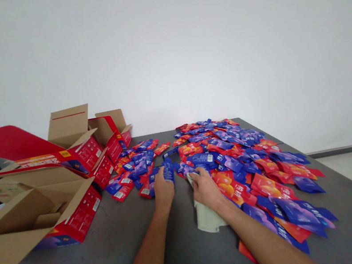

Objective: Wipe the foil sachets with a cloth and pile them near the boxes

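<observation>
Blue packet (168, 170), pale cloth (206, 218) (limp)

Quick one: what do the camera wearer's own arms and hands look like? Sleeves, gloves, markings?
Left forearm and right forearm are bare, no sleeves in view. Left hand and right hand are ungloved. No watch, band or cable shows at either wrist. Rings or small markings: too small to tell.

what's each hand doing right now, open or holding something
Left hand: closed, holding a blue packet.
Right hand: closed on a pale cloth; whether it also grips a packet cannot be told.
</observation>
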{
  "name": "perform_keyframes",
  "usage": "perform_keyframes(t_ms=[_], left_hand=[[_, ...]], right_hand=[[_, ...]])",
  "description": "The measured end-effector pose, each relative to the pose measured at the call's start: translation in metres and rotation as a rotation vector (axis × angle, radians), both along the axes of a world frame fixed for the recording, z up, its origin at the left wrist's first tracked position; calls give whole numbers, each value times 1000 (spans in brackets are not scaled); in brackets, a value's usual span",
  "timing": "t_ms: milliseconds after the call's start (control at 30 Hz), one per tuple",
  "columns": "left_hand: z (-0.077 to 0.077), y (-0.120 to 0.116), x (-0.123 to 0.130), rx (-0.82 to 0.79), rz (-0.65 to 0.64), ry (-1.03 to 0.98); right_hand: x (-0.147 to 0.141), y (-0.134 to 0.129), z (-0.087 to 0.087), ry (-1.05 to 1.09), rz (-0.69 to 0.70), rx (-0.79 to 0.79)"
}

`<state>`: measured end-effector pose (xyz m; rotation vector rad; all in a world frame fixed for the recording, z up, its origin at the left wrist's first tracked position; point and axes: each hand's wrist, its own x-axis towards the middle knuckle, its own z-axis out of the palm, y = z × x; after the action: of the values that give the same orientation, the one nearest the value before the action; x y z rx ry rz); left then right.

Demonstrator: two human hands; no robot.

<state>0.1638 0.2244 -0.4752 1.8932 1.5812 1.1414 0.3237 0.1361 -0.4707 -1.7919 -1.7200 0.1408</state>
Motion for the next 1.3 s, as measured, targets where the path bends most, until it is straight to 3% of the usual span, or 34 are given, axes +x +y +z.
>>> perform_keyframes(t_ms=[233, 333, 400, 633, 933, 1167, 1300], left_hand=[[-5, 5, -16, -58, 177, 430], [-5, 1, -17, 19, 320, 541], [-4, -3, -13, 79, 350, 558], [-9, -10, 15, 33, -48, 535], [-26, -6, 22, 25, -127, 340], [-34, 1, 23, -31, -171, -162], [-34, 2, 23, -129, -134, -374]], right_hand=[[3, 3, -4, -75, -12, -99], [2, 1, -2, -99, -1, -142], [0, 0, 0, -117, 21, -140], [-3, -2, 0, -94, 110, -72], [-9, -7, 2, -92, 137, -101], [-9, -8, 5, -113, 152, -95], [-9, -8, 5, -98, 153, -91]])
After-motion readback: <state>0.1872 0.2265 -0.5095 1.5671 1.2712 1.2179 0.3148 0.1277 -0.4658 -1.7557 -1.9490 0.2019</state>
